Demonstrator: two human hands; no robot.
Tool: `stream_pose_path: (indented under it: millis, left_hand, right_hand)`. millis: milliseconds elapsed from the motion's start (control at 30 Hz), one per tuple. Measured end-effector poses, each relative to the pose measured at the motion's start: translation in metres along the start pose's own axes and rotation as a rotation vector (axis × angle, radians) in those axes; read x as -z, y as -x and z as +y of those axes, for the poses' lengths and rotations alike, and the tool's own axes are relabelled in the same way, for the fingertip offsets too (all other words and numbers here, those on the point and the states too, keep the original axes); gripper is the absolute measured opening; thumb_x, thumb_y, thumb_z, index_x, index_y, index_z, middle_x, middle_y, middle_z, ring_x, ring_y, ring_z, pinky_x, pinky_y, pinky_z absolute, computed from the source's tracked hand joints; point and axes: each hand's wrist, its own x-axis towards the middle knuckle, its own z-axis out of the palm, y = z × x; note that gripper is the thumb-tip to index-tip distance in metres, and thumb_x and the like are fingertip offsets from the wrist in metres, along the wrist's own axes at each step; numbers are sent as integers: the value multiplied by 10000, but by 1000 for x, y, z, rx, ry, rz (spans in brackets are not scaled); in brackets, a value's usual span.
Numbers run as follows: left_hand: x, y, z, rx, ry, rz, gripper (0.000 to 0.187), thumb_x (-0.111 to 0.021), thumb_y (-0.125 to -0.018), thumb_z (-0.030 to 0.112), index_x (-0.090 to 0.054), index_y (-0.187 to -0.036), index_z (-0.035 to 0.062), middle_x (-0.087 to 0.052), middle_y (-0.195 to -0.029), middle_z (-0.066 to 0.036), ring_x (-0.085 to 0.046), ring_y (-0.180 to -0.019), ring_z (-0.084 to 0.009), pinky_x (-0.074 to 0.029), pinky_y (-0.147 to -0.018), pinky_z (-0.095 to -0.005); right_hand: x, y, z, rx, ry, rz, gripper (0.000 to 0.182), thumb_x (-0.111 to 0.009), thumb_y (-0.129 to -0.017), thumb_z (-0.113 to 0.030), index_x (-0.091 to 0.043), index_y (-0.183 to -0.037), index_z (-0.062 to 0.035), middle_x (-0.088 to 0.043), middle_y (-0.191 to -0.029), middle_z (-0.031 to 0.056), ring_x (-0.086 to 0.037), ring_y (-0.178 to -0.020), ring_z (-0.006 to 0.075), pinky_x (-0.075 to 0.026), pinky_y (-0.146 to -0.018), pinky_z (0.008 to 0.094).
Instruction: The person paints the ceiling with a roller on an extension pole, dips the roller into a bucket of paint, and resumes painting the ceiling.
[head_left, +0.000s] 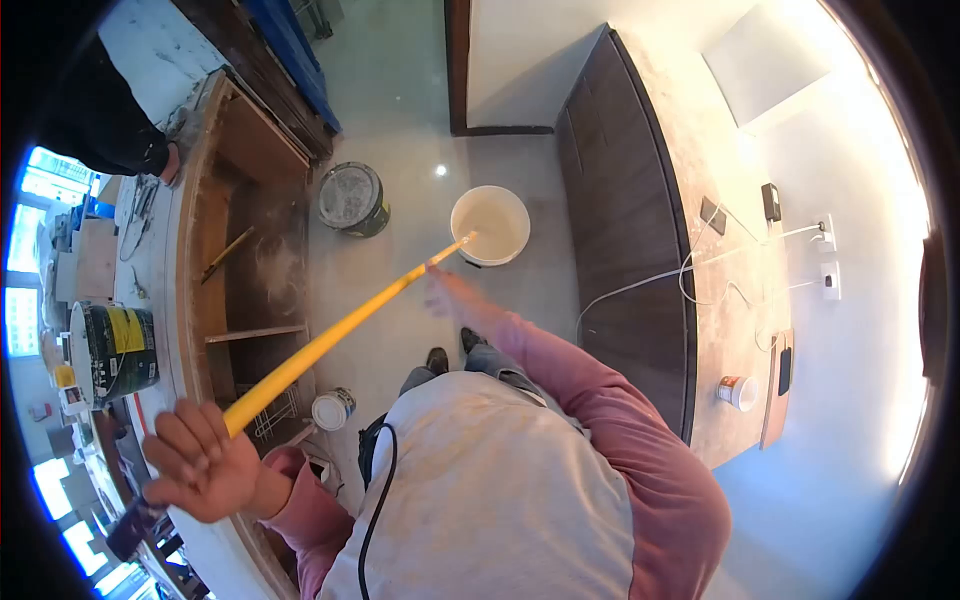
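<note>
A long yellow pole [330, 345] slants across the view. My left hand [205, 465] is wrapped round its near part, where a dark end [138, 528] sticks out below the fist. Farther along the pole is my right hand [455, 300], slightly blurred, its fingers closed at the shaft. The pole's far end reaches into a white bucket [522, 222] on the floor, which holds something pale. Left of that bucket stands a dark bucket with a grey-smeared lid [350, 195].
An open wooden cabinet [255, 130] runs along the left, with a dark paint bucket [115, 350] on top. Beyond it a person's dark sleeve and hand [170, 165] show. At right is a brown-fronted counter [625, 200] with white cables [640, 282] and a small tub [737, 392]. A can [333, 410] sits near my feet.
</note>
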Motion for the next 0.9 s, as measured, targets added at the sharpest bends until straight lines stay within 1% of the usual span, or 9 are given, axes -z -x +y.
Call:
stream_pose_path:
  millis: [33,133,233,333,500,533,633,833,900]
  left_hand:
    - [-11,6,0,9,-38,25,413,-540,-994,460,-432,-728,163,-415,-698,8,-400,-632,-97,-339,-594,-236]
    - [-35,17,-1,22,-20,-11,468,-594,-961,449,-382,-639,184,-390,-563,46,-344,-497,-59,-289,-520,-226]
    - [-54,20,-4,-7,8,-47,492,-617,-939,401,-353,-578,195,-369,-470,69,-295,-404,-37,-241,-459,-209]
    - [-54,32,6,-71,2,38,485,-616,-924,359,-348,-552,200,-359,-434,80,-287,-368,-21,-226,-437,-181]
    - [-39,75,8,-104,-115,305,431,-602,-919,302,-378,-567,191,-390,-460,64,-333,-399,-52,-256,-426,-207]
    - [-41,91,-8,-208,-199,480,415,-603,-903,225,-376,-559,183,-406,-447,62,-328,-358,-51,-263,-404,-202]
    - [-49,72,-10,-32,-178,182,400,-589,-903,183,-374,-566,174,-402,-441,53,-316,-339,-54,-259,-385,-209]
    - [-60,68,17,19,-236,214,420,-567,-959,225,-361,-598,165,-387,-488,47,-295,-393,-45,-244,-431,-223]
    - [-71,59,24,23,-227,195,426,-570,-960,228,-359,-594,175,-376,-491,50,-284,-406,-38,-236,-446,-226]
  right_hand:
    - [-13,11,0,-322,-266,-28,676,-470,-981,-606,-474,-1203,33,-621,-1005,167,-617,-892,308,-504,-767,435]
    - [-19,-23,33,-273,-891,-226,729,-360,-992,-650,-460,-1191,44,-591,-942,173,-592,-831,314,-518,-741,414]
    - [-11,-104,58,-173,-1154,74,607,-306,-1022,-600,-459,-1032,-13,-546,-773,119,-595,-713,288,-538,-596,356]
    - [3,-118,74,-137,-1178,-196,445,-320,-1057,-469,-415,-983,-40,-523,-731,122,-546,-624,244,-486,-535,331]
    - [9,-99,48,-356,-1016,95,373,-348,-1055,-424,-391,-931,-74,-483,-708,111,-499,-579,216,-440,-492,320]
    - [11,-110,56,-376,-979,129,372,-352,-1054,-427,-394,-937,-76,-478,-720,108,-502,-585,218,-441,-491,321]
    - [9,-130,70,-367,-960,217,355,-371,-1051,-420,-409,-980,-74,-472,-800,99,-508,-606,222,-454,-494,329]
    - [-30,-90,69,-413,-762,338,321,-388,-1048,-394,-421,-1063,-75,-468,-902,97,-529,-666,233,-490,-531,344]
    - [-23,-93,73,-443,-783,275,285,-386,-1043,-354,-419,-1071,-72,-468,-910,100,-534,-682,233,-497,-542,346]
